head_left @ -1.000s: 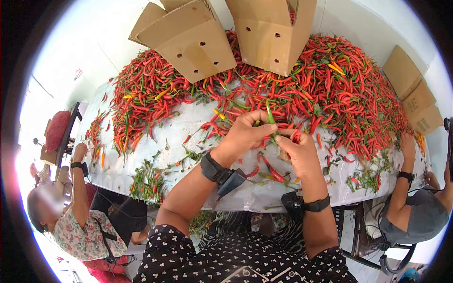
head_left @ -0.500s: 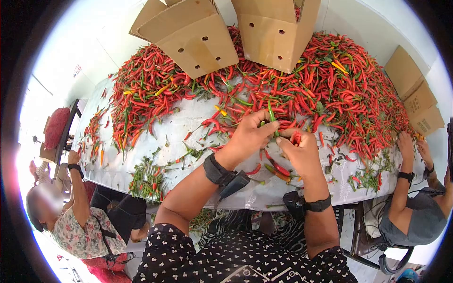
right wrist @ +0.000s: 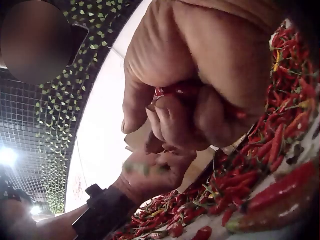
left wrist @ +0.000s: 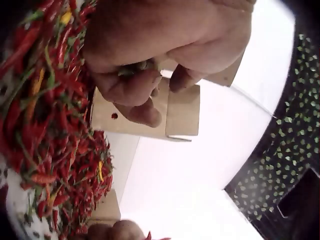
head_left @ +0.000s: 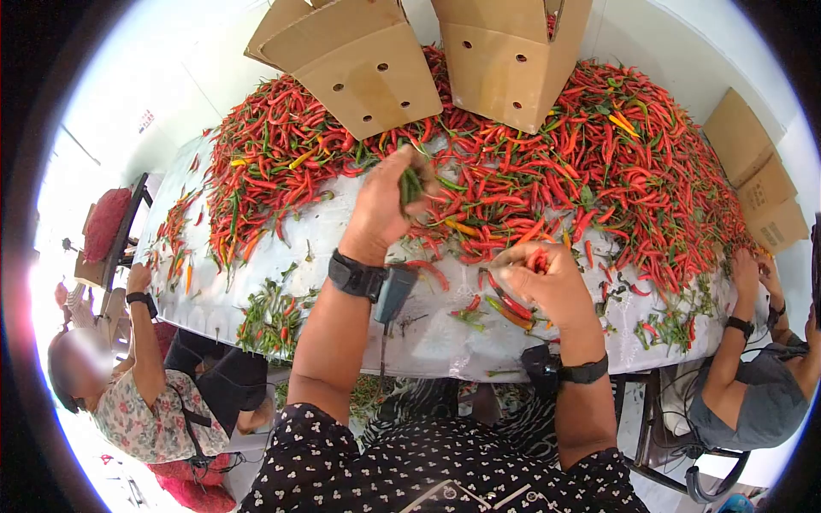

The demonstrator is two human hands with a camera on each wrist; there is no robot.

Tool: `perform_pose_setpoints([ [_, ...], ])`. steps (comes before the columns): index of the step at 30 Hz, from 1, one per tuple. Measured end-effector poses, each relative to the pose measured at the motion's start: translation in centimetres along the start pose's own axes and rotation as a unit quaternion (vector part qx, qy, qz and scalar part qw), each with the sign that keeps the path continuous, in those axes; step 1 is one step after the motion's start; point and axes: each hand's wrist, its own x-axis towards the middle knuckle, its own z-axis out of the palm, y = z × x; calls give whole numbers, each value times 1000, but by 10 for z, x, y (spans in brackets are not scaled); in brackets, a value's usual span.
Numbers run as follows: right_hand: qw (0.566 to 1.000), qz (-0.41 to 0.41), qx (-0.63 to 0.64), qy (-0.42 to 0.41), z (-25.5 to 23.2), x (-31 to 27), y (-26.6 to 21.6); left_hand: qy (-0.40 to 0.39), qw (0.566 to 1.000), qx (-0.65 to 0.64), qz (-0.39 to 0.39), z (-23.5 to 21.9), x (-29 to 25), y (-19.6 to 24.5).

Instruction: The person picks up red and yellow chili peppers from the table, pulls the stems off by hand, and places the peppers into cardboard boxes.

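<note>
In the head view my left hand is raised over the near edge of the chili pile, its fingers curled round green chilies or stems. The left wrist view shows bits of green between the fingers of that left hand. My right hand hovers above the table, curled round red chili; in the right wrist view red shows inside the fist of the right hand. Below it on the table lie a few loose red and green chilies.
A large heap of red chilies spreads along the back of the table. Two cardboard boxes stand behind it. Green stems lie at left. One person sits at left, another at right.
My left hand has moved away from the right hand, up and to the left, with green pieces in it. The right hand has shifted slightly right and down, still holding red chili.
</note>
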Motion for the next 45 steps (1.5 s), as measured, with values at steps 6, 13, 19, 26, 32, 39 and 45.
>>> perform_pose_setpoints([
  [6,999,-25,0,40,-2,6,10,23,849,522,81,-14,18,11],
  [13,999,-13,4,36,-2,6,7,-143,480,820,278,-19,66,-15],
  [19,999,-18,6,50,-4,7,9,-146,440,877,127,-8,67,-15],
  [26,997,-42,-10,60,-4,9,17,-76,624,739,244,-6,35,3],
  [32,995,-28,29,90,0,8,14,-34,883,463,70,36,-15,-9],
  [39,993,-22,32,108,1,7,17,-99,896,425,75,49,-32,-35],
  [45,991,-31,-39,121,4,8,15,-73,890,434,121,47,-34,-43],
])
